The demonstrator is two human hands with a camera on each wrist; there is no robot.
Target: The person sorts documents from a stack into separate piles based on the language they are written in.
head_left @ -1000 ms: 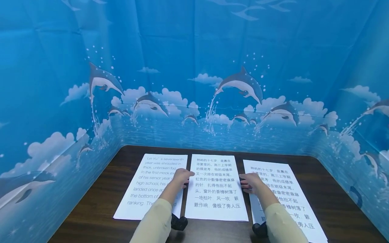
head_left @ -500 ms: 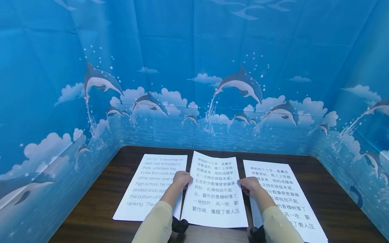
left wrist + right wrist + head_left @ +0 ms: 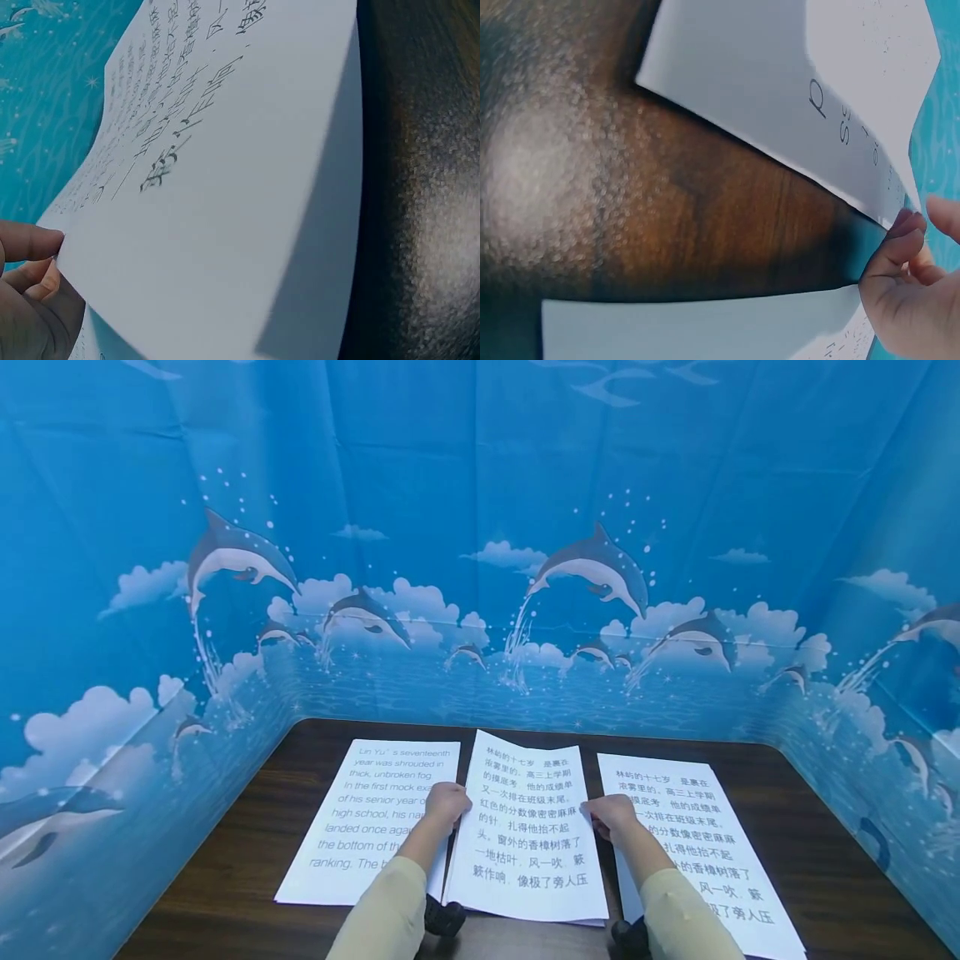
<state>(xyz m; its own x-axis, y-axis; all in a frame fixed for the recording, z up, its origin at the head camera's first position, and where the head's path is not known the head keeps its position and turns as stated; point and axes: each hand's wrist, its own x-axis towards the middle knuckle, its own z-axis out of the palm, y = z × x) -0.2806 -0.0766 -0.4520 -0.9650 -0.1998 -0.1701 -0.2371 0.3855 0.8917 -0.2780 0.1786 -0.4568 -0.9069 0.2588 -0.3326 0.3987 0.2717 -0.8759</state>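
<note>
A white sheet of paper [image 3: 525, 843] printed with Chinese text is raised and bowed in the middle of the head view. My left hand [image 3: 444, 806] pinches its left edge, and the right hand [image 3: 613, 817] grips the opposite edge. In the left wrist view, the thumb and fingers [image 3: 30, 300] hold the curving sheet [image 3: 247, 225] by its side. Under the lifted sheet, the right wrist view reveals another page [image 3: 735, 82] with large Latin letters. That view has the right hand's fingertips [image 3: 906, 225] right at the papers' edge.
Left of the middle sheet lies an English-text page [image 3: 367, 827]; to the right, a stack with Chinese text [image 3: 720, 860] lies askew. Both are partly covered by the forearms. The dark wooden table [image 3: 247, 852] is bordered by a blue dolphin-print curtain [image 3: 450, 527].
The middle sheet lay flat a second ago; now its top corner and sides are raised and it bows. Both hands have closed on its edges, the right moving slightly inward.
</note>
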